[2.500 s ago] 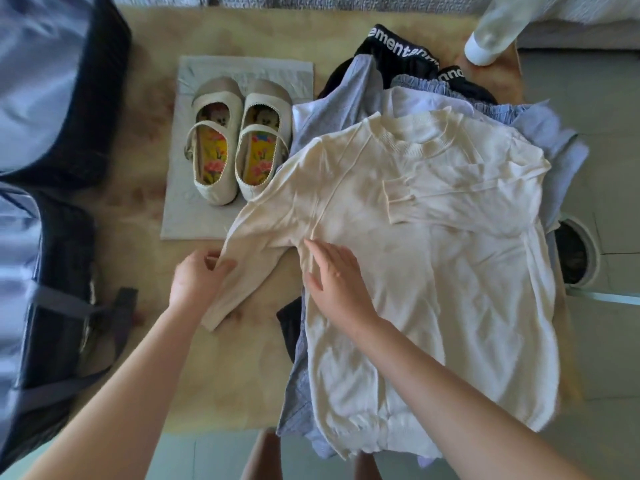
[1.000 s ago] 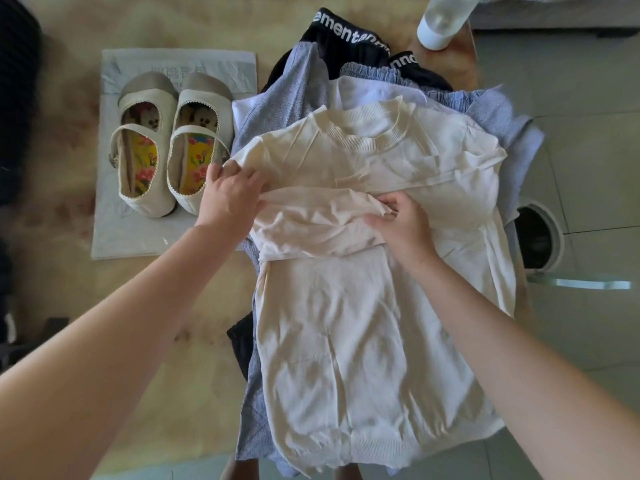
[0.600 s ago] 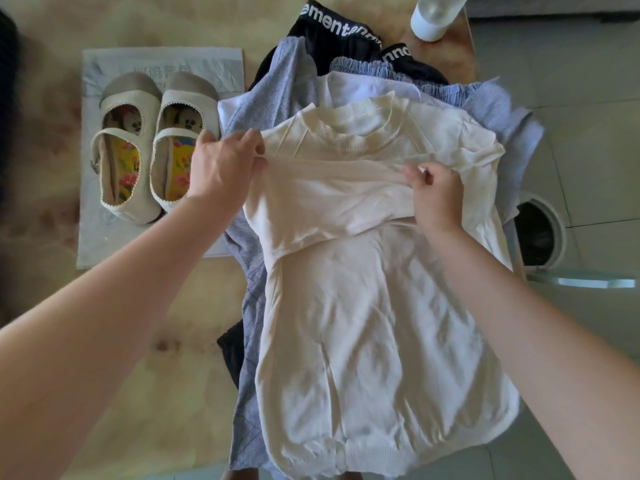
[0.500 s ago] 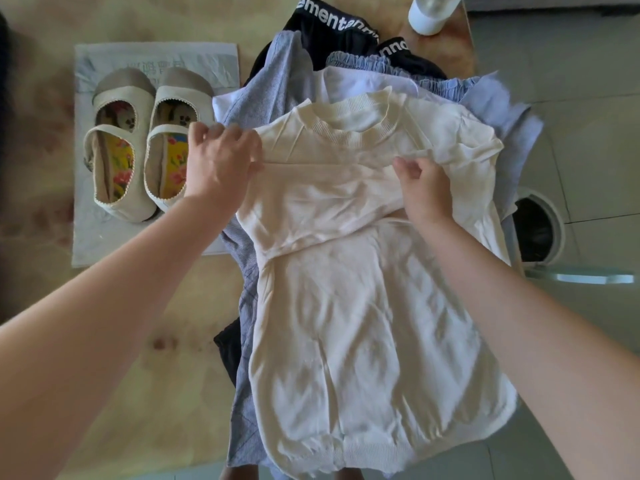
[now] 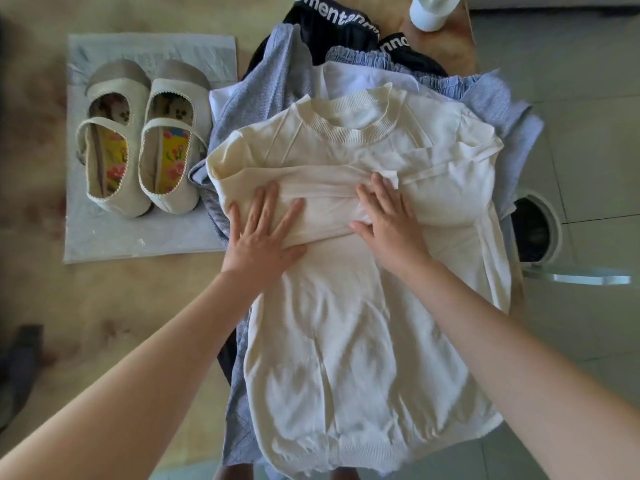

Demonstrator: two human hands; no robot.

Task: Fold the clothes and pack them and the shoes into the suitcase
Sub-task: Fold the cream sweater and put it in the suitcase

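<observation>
A cream knit top (image 5: 353, 323) lies flat on a pile of clothes, both its sleeves folded across the chest. My left hand (image 5: 263, 233) presses flat on the folded left sleeve, fingers spread. My right hand (image 5: 388, 220) lies flat on the sleeves at the middle of the chest. Under the top are blue-grey garments (image 5: 273, 81) and a black piece with a lettered waistband (image 5: 332, 19). A pair of beige strap shoes (image 5: 142, 140) with flowered insoles stands on a grey sheet (image 5: 145, 233) to the left. The suitcase is mostly out of view.
The tan wooden table (image 5: 104, 306) carries everything. A white bottle (image 5: 429, 12) stands at its far right corner. A dark strap (image 5: 20, 355) shows at the left edge. Right of the table is tiled floor with a round dark bin (image 5: 533, 230).
Both hands let go of the left sleeve they had carried across the chest and now press flat on it, a little lower than before. The view shifted slightly.
</observation>
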